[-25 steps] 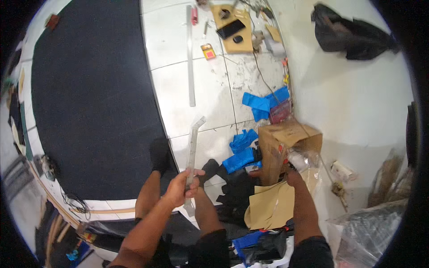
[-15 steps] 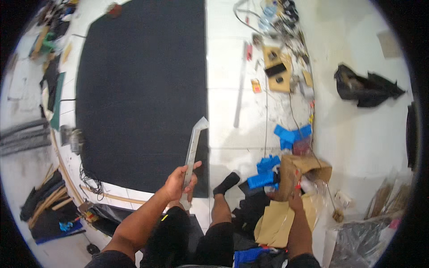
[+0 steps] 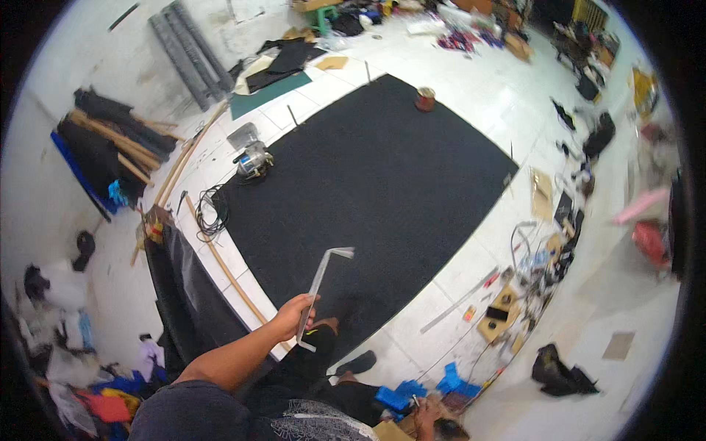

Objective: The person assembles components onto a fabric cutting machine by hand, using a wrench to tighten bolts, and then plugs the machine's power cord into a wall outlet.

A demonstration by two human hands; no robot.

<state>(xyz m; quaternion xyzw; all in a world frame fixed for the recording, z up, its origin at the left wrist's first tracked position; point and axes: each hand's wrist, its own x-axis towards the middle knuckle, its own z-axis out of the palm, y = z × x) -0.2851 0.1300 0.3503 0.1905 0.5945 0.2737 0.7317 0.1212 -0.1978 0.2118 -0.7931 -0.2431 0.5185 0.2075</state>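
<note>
My left hand (image 3: 298, 314) is closed around a long pale grey strip (image 3: 316, 283), bent at both ends, held up over the near edge of a large black fabric sheet (image 3: 368, 176) spread on the floor. At the bottom, my right hand (image 3: 425, 416) is beside blue pieces (image 3: 401, 395) and the brown cardboard box, mostly cut off by the lower edge. Its fingers are closed on a small slim pale thing (image 3: 416, 401), too small to name. My sock-clad foot (image 3: 357, 363) rests at the sheet's near corner.
Left of the sheet are an electric cutting machine (image 3: 254, 162), coiled black cable (image 3: 213, 217) and wooden poles (image 3: 224, 264). A reddish-brown roll (image 3: 424, 99) sits on its far part. At right lie a metal ruler (image 3: 460, 303), a red-handled cutter (image 3: 490, 279) and a phone (image 3: 497, 314).
My view has swung left and up, showing more of the room. My left hand still grips the bent strip; my right hand now appears lower in the picture, still beside the box.
</note>
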